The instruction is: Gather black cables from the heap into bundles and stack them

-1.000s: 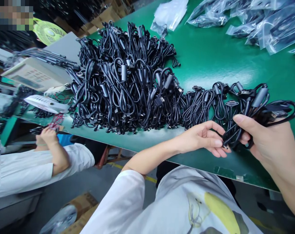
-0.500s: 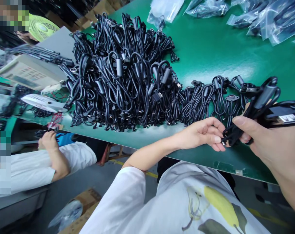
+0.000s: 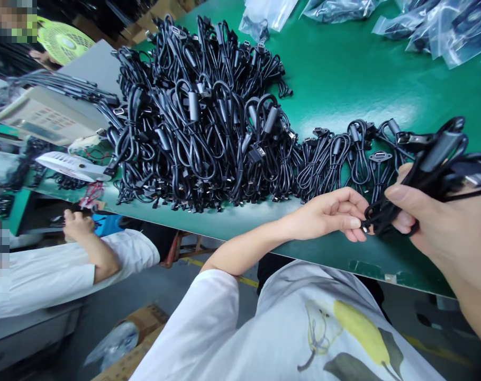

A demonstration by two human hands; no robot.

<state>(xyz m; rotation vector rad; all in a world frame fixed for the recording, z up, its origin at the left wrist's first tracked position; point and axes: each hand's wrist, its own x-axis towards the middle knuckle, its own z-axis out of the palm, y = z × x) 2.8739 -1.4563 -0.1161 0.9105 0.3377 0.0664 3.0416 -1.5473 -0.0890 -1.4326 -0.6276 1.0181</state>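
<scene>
A coiled black cable [image 3: 438,153] with a grey barrel and a USB plug is gripped in my right hand [image 3: 442,227], whose fingers wrap around the bundle. My left hand [image 3: 339,214] pinches a small connector at the lower end of this same cable between thumb and fingertips. Just behind my hands, a row of coiled cables [image 3: 331,159], some with oval-flanged USB sockets, lies along the green table [image 3: 327,79]. A large heap of similar tied cables [image 3: 200,127] rises to the left of that row.
Clear plastic bags [image 3: 450,32] with dark contents lie at the back right. At the left stand a beige test device [image 3: 45,114], a white fan-like object [image 3: 71,166] and a green fan [image 3: 63,42]. A co-worker's hand [image 3: 79,225] is beside the table; a cardboard box [image 3: 145,323] sits below.
My right hand and the cable have shifted slightly right and tilted a little. My left hand keeps its pinch on the connector end. The co-worker's hand moved slightly.
</scene>
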